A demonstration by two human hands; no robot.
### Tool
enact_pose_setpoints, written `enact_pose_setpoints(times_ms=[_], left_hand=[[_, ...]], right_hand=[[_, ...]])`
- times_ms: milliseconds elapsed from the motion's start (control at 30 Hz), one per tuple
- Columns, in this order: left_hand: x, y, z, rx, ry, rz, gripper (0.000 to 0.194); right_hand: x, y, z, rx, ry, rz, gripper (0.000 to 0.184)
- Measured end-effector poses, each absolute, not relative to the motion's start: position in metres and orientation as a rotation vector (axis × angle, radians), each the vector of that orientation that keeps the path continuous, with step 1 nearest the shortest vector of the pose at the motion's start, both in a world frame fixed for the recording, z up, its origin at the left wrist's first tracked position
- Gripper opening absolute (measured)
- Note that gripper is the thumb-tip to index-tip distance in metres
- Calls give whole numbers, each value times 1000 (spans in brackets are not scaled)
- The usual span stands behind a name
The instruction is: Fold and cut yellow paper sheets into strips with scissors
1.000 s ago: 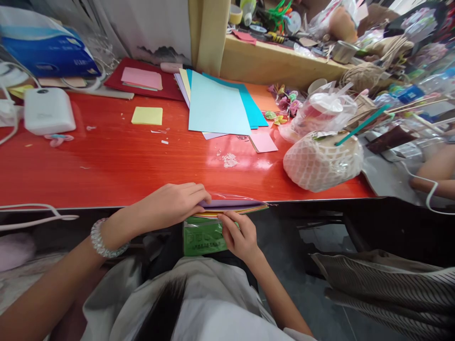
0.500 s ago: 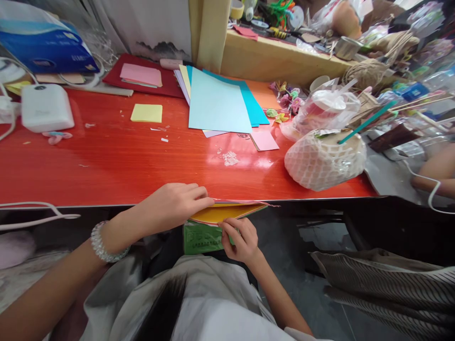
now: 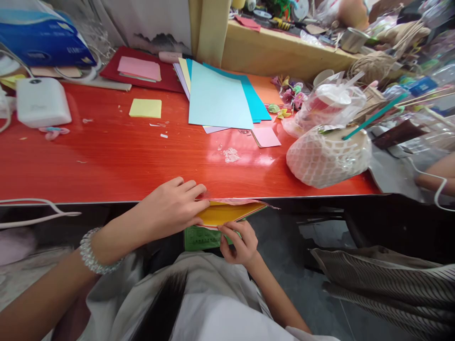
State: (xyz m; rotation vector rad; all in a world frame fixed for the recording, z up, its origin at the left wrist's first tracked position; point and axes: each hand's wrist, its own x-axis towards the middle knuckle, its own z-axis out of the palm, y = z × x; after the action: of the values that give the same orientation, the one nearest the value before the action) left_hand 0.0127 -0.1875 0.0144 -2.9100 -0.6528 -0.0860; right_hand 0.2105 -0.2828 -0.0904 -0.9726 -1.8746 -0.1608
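Note:
At the table's front edge, an opened packet of what looks like coloured paper [image 3: 227, 213] shows yellow inside, with thin edges of other colours. A pinkish torn strip runs along its far rim. My left hand [image 3: 177, 203], with a clear bead bracelet on the wrist, grips the packet's left end between thumb and fingers. Pinched on the near rim is my right hand [image 3: 240, 241], its other fingers curled. Below hangs a green panel [image 3: 199, 238] with raised lettering, partly hidden by both hands; whether it belongs to the packet I cannot tell.
On the red table [image 3: 106, 156] lie coloured sheets [image 3: 220, 94], a yellow note pad [image 3: 145, 108], pink paper [image 3: 266, 137] and white scraps [image 3: 231, 155]. A net-wrapped coconut with a straw [image 3: 327, 156] stands right. Another person's arm [image 3: 437, 175] rests at far right.
The packet's mouth gapes a little wider, showing more yellow. My left hand has shifted slightly left, its thumb now lower on the near side. The camera view has tilted slightly.

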Motion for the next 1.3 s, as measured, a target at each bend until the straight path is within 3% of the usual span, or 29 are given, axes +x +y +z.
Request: enact_pose_setpoints(times_ms=[767,900,1300], left_hand=[[14,-187,13,-2903,-612,-65,24],[12,-187,10,-2892,-602,-89,17],[7,-180,7,-2966,-575,-299,31]], right_hand=[[212,-282,-88,-981,-1871,-144,35],[212,-281,-88,-995,-1879,-150,40],[208,-276,-86,-1097,-1913,-185,36]])
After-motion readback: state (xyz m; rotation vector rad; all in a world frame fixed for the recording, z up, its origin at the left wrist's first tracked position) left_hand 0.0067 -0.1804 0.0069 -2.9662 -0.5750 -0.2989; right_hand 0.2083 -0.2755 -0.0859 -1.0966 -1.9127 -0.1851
